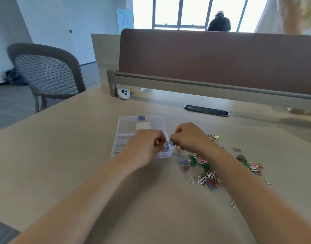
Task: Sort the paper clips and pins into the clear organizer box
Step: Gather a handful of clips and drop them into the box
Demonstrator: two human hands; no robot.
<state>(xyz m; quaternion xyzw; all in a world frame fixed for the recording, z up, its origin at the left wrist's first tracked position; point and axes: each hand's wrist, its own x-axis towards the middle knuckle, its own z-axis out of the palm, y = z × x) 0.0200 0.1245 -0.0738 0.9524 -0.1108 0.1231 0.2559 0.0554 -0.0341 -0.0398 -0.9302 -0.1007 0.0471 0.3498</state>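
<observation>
Head view shows both hands meeting at the right edge of the clear organizer box [124,136], which lies open on the counter [77,155]. The left hand [146,144] is over the box's near right corner, its fingers curled and pinching some coloured clips [166,146]. The right hand [188,136], just beside the box, pinches a small blue piece [172,143], probably a clip, but it is too blurred to be sure. The compartments left of the hands look nearly bare, so I judge the sorting is at an early stage. Most paper clips [202,166] lie loose in a heap right of the box, with a second heap [253,165] farther right and a binder clip [213,137] past the right hand. Pins I cannot make out.
</observation>
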